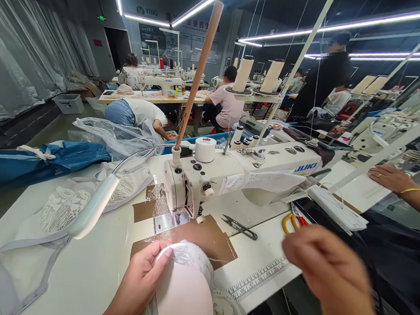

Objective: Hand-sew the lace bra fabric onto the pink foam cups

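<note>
My left hand [146,269] pinches the top edge of a pale pink bra cup [184,298] trimmed with white lace, thumb on the near side. The cup is at the table's front edge, just before the needle area of a white sewing machine [232,168]. Lace hangs from its lower right side. Blurred by motion, my right hand [328,269] is raised to the right of the cup with its fingers curled closed; whatever they hold, if anything, cannot be made out. Behind it lie yellow-and-red-handled scissors [291,223]. Dark thread snips [240,227] rest beside the machine.
A lamp [93,205] on a bendy neck reaches over lace bra pieces [66,203] at left. Brown tape [216,239] and a printed ruler [261,276] mark the tabletop. Another person's hand [393,178] rests on the neighbouring table at right. Thread cones [243,75] stand behind.
</note>
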A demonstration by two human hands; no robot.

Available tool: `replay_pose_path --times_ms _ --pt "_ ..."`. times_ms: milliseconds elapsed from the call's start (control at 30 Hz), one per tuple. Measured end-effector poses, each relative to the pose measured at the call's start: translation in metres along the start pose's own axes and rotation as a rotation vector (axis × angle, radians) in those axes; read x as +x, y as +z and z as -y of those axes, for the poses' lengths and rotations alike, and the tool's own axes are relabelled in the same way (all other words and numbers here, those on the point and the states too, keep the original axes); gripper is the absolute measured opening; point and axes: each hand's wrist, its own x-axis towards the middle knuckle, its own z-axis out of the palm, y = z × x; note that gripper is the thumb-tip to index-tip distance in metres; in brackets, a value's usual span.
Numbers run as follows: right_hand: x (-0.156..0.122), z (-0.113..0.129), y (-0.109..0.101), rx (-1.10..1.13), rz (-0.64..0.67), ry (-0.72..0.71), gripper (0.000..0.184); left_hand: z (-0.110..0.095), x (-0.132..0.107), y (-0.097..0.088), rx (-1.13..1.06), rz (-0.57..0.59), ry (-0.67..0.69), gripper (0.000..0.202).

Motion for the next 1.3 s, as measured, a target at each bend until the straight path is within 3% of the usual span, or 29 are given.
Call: replay_pose_path --times_ms 100,133,267,367,733,1300 --pt "0.018 -0.003 0.048 -0.011 0.371 0.017 0.013 -0.001 0.001 0.001 -0.015 0.005 -0.058 0.031" --pt "0.02 -0.005 0.063 -0.022 0.416 -0.038 0.012 -0.001 0.001 0.001 -0.015 0.0 -0.064 0.03" --pt "0.02 -0.015 0.107 -0.187 0.442 -0.249 0.016 0.001 0.002 -0.001 -0.047 0.018 -0.043 0.03" --pt "0.017 -0.023 0.124 -0.356 0.436 -0.366 0.017 0.002 0.002 -0.003 -0.112 0.061 -0.072 0.032" --pt "0.012 -0.031 0.129 -0.606 0.368 -0.568 0.018 0.005 0.003 -0.007 -0.22 0.098 -0.129 0.036" --pt "0.01 -0.029 0.132 -0.64 0.367 -0.582 0.02 0.011 0.003 -0.006 -0.247 0.057 -0.229 0.038"
